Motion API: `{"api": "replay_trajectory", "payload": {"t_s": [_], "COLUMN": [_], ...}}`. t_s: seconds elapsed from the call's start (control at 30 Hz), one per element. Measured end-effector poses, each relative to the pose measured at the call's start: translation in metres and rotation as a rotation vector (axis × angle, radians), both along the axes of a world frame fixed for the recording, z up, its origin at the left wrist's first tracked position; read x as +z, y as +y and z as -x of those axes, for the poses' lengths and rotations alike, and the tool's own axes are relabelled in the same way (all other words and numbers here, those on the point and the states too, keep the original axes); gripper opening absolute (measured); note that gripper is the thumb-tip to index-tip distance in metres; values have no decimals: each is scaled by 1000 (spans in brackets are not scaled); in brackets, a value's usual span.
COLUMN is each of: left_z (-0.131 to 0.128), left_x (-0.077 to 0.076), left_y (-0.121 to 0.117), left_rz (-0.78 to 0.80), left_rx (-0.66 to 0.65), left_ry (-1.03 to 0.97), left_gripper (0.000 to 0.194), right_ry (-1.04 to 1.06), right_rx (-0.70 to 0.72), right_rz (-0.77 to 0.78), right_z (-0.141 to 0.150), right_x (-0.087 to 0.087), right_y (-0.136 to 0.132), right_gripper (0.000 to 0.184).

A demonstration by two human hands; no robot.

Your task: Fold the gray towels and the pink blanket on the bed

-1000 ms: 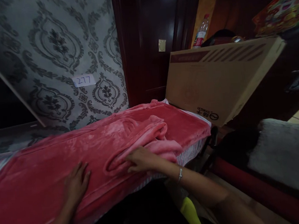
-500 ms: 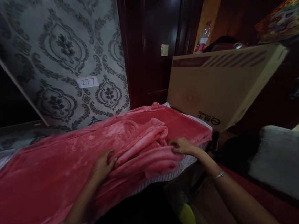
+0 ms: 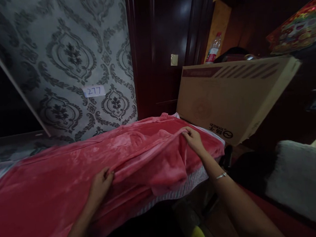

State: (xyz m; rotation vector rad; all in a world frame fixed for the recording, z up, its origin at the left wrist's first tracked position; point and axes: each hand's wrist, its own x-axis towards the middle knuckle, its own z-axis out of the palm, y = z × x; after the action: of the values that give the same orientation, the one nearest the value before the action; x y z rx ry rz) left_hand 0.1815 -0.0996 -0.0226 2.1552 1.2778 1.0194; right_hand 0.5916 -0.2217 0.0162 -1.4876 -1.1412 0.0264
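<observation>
A plush pink-red garment or blanket piece (image 3: pixel 161 165) lies bunched over a matching red cloth (image 3: pixel 51 189) spread on the long surface. My right hand (image 3: pixel 193 139) pinches its upper edge at the right end and holds that edge raised. Farther left, my left hand (image 3: pixel 101 185) grips the same fabric's edge between thumb and fingers, low against the cloth. The edge runs as a slanting fold between both hands, and the fabric hangs down below it toward the front. Its full shape is hidden by folds.
Behind the right end leans a large cardboard box (image 3: pixel 233 98), with a plastic bottle (image 3: pixel 213 49) beyond it. A striped sheet (image 3: pixel 177 190) shows under the red cloth. At right stands a grey fuzzy-covered seat (image 3: pixel 302 180). A paper label (image 3: pixel 94 90) is on the patterned wall.
My right hand has risen with the fabric's edge, opening the rolled folds into a draped sheet. My left hand has shifted slightly left and down. The view has tilted a little upward.
</observation>
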Motion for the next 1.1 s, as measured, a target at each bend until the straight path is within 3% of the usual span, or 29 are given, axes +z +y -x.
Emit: {"api": "replay_trajectory", "payload": {"t_s": [0.1, 0.23, 0.37, 0.6, 0.77, 1.0, 1.1], "left_z": [-1, -1, 1, -2, 8, 57, 77], "left_x": [1, -2, -5, -5, 9, 66, 66], "left_y": [-2, -4, -3, -2, 0, 4, -1], "left_rz": [11, 60, 99, 162, 163, 60, 91], "left_rx": [52, 49, 31, 10, 46, 173, 177], "left_ry": [-63, -46, -83, -133, -253, -490, -509], "left_gripper": [33, 37, 39, 37, 42, 45, 41], "right_ry": [114, 194, 230, 170, -19, -605, -665], "right_rx": [-39, 53, 164, 254, 190, 160, 90], "right_rz": [94, 199, 200, 160, 77, -237, -271], "right_z": [-5, -7, -8, -5, -2, 27, 47], "right_x": [-8, -36, -49, -47, -25, 46, 63], "right_y": [34, 60, 63, 65, 64, 18, 4], "right_gripper": [23, 21, 27, 22, 13, 21, 21]}}
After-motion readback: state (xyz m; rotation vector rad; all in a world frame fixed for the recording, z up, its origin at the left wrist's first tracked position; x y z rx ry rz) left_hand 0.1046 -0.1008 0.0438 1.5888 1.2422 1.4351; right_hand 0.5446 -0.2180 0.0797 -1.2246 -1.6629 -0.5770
